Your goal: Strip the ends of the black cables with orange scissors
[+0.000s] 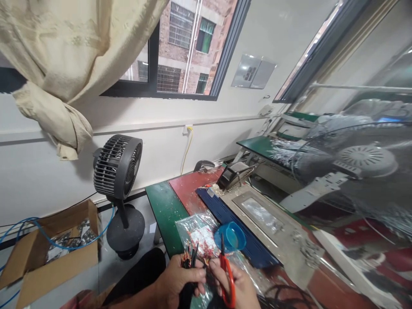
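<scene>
My left hand (pixel 185 279) is closed around a bundle of black cables (pixel 193 254) whose stripped ends show thin coloured wires. Beside it, my right hand (pixel 236 281) grips a pair of scissors (pixel 230 274) with orange handles, the dark blades pointing up and away. The right fingertips sit close to the wire ends near the left hand; whether they pinch a wire is too small to tell. Just beyond the hands lies a clear plastic bag (pixel 189 225) with red and white wire scraps. A blue plastic bowl (pixel 236 237) stands right behind the scissors' tips.
A green and red worktop (pixel 164 206) carries a blue panel and a beige machine plate (pixel 289 244). A small black fan (pixel 230 174) stands at its back. On the floor at left are a dark standing fan (pixel 119 167) and an open cardboard box (pixel 61 274).
</scene>
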Demonstrator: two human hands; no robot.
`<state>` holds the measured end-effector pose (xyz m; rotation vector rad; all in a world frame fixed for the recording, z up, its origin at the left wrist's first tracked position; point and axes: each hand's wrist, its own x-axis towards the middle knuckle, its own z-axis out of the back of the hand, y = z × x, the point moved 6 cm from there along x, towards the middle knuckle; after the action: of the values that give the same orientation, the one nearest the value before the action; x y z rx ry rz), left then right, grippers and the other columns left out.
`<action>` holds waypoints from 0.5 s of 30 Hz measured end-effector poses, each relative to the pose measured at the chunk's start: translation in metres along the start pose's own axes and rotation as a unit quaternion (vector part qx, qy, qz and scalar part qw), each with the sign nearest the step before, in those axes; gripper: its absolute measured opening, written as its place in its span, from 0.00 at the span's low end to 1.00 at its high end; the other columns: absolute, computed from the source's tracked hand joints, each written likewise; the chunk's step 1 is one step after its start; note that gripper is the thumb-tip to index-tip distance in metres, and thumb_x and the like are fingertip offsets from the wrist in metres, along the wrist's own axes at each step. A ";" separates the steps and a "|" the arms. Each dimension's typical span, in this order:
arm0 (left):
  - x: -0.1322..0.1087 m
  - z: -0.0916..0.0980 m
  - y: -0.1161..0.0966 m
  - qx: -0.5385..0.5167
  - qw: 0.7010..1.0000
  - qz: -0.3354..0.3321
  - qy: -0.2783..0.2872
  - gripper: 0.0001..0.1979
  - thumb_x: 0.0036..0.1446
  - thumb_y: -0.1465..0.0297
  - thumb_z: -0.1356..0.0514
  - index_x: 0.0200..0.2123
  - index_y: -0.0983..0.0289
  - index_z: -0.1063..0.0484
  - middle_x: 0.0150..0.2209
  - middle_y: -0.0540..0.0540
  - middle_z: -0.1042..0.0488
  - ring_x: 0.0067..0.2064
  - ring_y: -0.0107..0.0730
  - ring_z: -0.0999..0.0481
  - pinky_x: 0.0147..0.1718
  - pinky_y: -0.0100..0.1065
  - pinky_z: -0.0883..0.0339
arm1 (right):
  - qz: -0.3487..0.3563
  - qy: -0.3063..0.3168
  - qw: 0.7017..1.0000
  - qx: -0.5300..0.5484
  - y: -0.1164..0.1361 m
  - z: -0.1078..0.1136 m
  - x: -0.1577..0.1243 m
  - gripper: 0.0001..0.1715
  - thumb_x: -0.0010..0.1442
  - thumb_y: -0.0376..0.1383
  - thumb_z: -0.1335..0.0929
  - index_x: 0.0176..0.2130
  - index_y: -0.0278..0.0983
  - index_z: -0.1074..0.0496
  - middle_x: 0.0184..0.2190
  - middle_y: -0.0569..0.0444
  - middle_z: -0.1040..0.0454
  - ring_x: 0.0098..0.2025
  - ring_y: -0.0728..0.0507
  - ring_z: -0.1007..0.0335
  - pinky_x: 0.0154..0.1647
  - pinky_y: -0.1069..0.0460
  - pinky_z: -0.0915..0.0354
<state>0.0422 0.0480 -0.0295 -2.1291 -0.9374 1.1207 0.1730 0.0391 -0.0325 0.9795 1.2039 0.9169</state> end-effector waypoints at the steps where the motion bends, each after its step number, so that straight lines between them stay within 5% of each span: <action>1: 0.000 0.000 0.000 -0.006 1.000 -0.001 0.007 0.11 0.35 0.69 0.35 0.22 0.69 0.31 0.16 0.51 0.31 0.18 0.26 0.35 0.20 0.29 0.47 | -0.002 -0.002 1.000 0.001 0.000 0.000 0.000 0.24 0.39 0.52 0.28 0.21 0.34 0.32 0.10 0.62 0.40 0.14 0.52 0.47 0.17 0.56 0.52; 6: -0.001 0.003 0.005 -0.063 0.998 0.014 0.019 0.12 0.36 0.72 0.35 0.26 0.71 0.30 0.20 0.55 0.28 0.21 0.28 0.31 0.23 0.31 0.42 | -0.014 -0.028 0.999 0.029 0.002 0.002 -0.003 0.25 0.37 0.53 0.27 0.22 0.34 0.31 0.10 0.62 0.40 0.13 0.53 0.48 0.16 0.57 0.53; 10: -0.003 0.012 0.007 -0.125 0.991 0.044 -0.018 0.20 0.36 0.73 0.33 0.36 0.70 0.31 0.28 0.58 0.25 0.33 0.37 0.26 0.36 0.41 0.33 | -0.005 -0.068 0.997 0.030 0.004 0.009 -0.004 0.25 0.38 0.54 0.28 0.24 0.34 0.29 0.10 0.61 0.38 0.13 0.52 0.46 0.16 0.56 0.49; 15: -0.009 0.013 -0.013 -0.200 0.979 0.031 -0.010 0.26 0.37 0.76 0.32 0.43 0.70 0.33 0.35 0.62 0.25 0.42 0.45 0.26 0.42 0.46 0.34 | 0.112 -0.031 0.990 -0.077 0.027 -0.005 -0.010 0.19 0.40 0.50 0.28 0.23 0.36 0.24 0.19 0.54 0.27 0.22 0.44 0.32 0.25 0.54 0.36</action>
<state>0.0231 0.0509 -0.0220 -2.4824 -1.1957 1.0541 0.1657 0.0390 -0.0043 1.0248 0.9691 1.1311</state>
